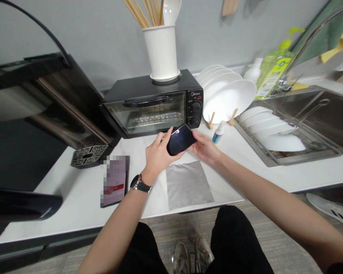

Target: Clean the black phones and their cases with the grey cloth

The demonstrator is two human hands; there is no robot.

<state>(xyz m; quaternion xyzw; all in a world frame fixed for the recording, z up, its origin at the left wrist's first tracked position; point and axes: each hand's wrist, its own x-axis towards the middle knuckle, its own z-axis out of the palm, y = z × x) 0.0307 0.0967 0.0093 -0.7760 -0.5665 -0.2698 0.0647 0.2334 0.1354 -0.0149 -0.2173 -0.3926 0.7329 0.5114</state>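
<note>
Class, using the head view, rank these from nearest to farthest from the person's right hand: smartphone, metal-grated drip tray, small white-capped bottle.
Starting at the right hand:
1. Smartphone: in its grip.
2. Small white-capped bottle: standing just to its right.
3. Metal-grated drip tray: well off to the left.

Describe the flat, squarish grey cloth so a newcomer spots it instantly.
Start at the black toaster oven with a glass door, on the white countertop. Come forward past the dark, glossy phone; the squarish grey cloth lies near the front edge. Unlike the mauve-screened device to its left, it is plain, matte fabric.
</note>
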